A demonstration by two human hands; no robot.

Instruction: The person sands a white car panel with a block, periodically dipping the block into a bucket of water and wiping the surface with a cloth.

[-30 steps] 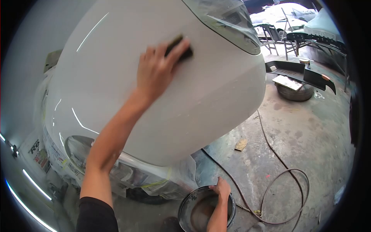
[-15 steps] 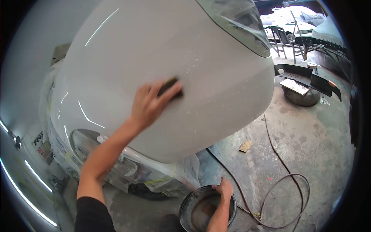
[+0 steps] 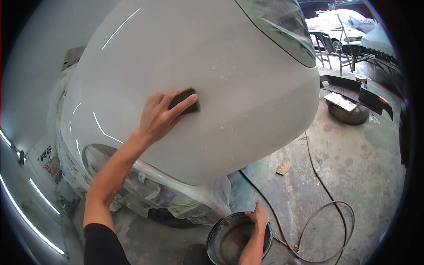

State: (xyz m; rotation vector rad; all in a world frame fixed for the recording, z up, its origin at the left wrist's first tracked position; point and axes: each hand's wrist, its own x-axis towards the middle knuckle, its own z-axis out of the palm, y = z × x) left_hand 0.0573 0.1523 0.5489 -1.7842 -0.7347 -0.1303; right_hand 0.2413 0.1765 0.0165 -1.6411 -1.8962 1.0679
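Note:
My left hand (image 3: 161,112) grips a dark sanding block (image 3: 184,100) with a yellowish edge, pressed flat on the pale grey car panel (image 3: 247,106). Small whitish droplets dot the panel to the right of the block. Down at the lower centre, my right hand (image 3: 259,215) holds the rim of a black bucket (image 3: 216,234), which has murky brownish liquid in it. The bucket is beside the car's masked lower part (image 3: 154,194), wrapped in clear plastic and paper.
A hose (image 3: 316,172) runs and loops over the concrete floor (image 3: 371,176) on the right. A tan scrap (image 3: 283,168) lies near it. Farther back are a black bumper part (image 3: 344,87) over a tyre (image 3: 347,115), metal stands and a white car.
My left hand and the block have shifted slightly left on the panel. The view has moved a little. My right hand stays on the bucket rim.

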